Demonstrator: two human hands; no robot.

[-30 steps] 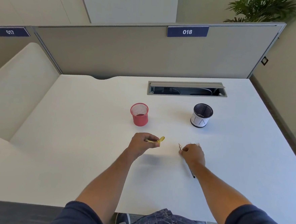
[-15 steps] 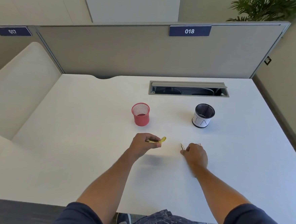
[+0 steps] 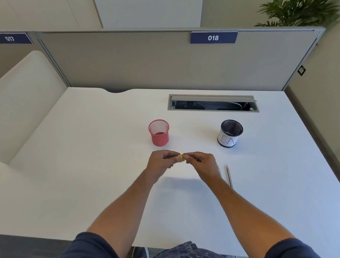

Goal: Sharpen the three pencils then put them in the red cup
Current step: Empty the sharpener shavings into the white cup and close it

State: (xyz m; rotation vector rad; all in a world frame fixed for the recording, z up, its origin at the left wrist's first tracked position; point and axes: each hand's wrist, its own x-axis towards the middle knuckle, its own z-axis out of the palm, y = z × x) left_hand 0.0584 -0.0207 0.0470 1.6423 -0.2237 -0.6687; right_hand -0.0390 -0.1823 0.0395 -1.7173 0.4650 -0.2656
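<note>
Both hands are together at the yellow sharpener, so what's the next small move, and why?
Probably twist the pencil in the yellow sharpener. The left hand and right hand meet at it, two pencils lie on the desk, and the red cup looks empty.

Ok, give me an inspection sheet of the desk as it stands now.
Surface: white desk, bare apart from items below.
Job's things: red cup upright, no pencils visible inside; two pencils lying by the right forearm; yellow sharpener between the hands.
Clutter: black-and-white cup.
Hands: left hand and right hand meet at the sharpener.
Cables: some inside the desk slot.
Surroundings: partition, plant.
</note>
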